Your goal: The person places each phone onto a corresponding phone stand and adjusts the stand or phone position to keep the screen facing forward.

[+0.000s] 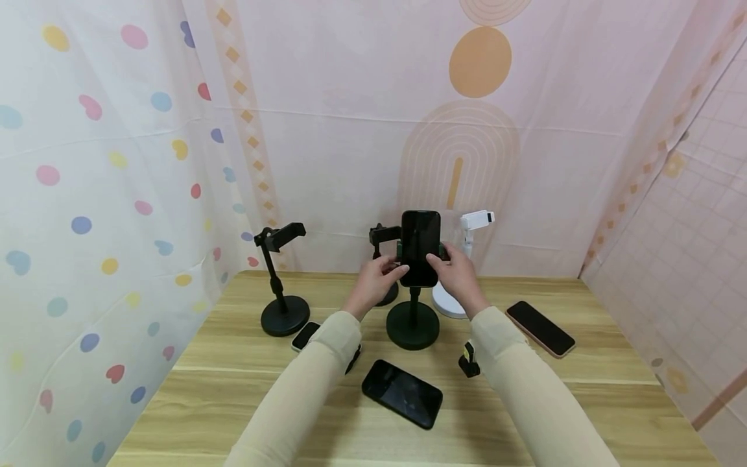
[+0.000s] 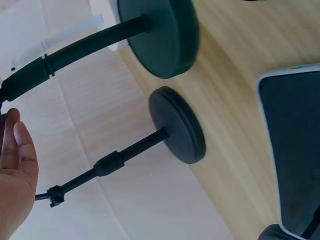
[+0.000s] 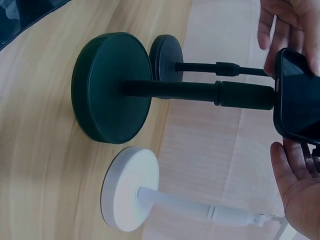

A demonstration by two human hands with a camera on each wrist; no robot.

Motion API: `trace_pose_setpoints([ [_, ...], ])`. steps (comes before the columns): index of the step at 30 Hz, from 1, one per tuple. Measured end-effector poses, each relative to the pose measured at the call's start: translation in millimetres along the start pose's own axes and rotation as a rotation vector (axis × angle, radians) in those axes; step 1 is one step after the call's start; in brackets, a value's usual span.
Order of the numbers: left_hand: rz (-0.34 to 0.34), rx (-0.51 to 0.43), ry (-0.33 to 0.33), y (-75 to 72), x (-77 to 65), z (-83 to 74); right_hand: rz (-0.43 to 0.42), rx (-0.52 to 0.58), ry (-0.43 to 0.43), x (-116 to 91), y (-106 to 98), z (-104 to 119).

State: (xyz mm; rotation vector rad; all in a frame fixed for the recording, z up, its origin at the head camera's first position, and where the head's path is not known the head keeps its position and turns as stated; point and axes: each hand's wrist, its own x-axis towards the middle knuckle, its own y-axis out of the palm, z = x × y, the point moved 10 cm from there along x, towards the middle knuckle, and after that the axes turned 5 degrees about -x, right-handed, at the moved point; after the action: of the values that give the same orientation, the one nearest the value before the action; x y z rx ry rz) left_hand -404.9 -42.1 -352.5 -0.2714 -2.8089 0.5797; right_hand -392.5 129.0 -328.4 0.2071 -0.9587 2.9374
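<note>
A black smartphone (image 1: 421, 241) stands upright at the head of a dark green phone stand (image 1: 412, 329). My left hand (image 1: 373, 280) holds its lower left side, thumb over the front edge and fingers behind. On the opposite side my right hand (image 1: 461, 277) grips the phone, its thumb on the screen's edge. The right wrist view shows the phone (image 3: 302, 102) between both hands, with the green stand's post (image 3: 190, 91) running up to its lower end. The stand's clamp is mostly hidden behind the phone and fingers.
Black phone stands are at the left (image 1: 284, 316) and behind my left hand (image 1: 385, 233); a white stand (image 1: 477, 220) is behind my right. A dark phone (image 1: 403, 394) lies in front, a smaller one (image 1: 305, 336) near my left sleeve, another (image 1: 541, 329) at right.
</note>
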Motion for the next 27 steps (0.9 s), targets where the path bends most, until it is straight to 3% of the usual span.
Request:
trace_pose_setpoints([
  [6, 0.015, 0.004, -0.031, 2.9, -10.5, 16.7, -0.003, 0.025, -0.020, 0, -3, -6],
  [10, 0.022, 0.010, -0.015, 3.9, -16.5, 23.1, 0.021, 0.060, -0.014, -2, -7, -13],
  [15, 0.055, 0.052, 0.007, 4.1, -24.0, 31.0, -0.026, 0.001, -0.006, -1, -28, -24],
  [22, 0.122, 0.252, -0.006, -1.5, -38.1, 47.3, -0.157, -0.188, -0.036, 13, -74, -34],
  [27, 0.182, 0.542, 0.004, -3.7, -51.8, 54.2, -0.206, -0.387, -0.159, 34, -88, -25],
])
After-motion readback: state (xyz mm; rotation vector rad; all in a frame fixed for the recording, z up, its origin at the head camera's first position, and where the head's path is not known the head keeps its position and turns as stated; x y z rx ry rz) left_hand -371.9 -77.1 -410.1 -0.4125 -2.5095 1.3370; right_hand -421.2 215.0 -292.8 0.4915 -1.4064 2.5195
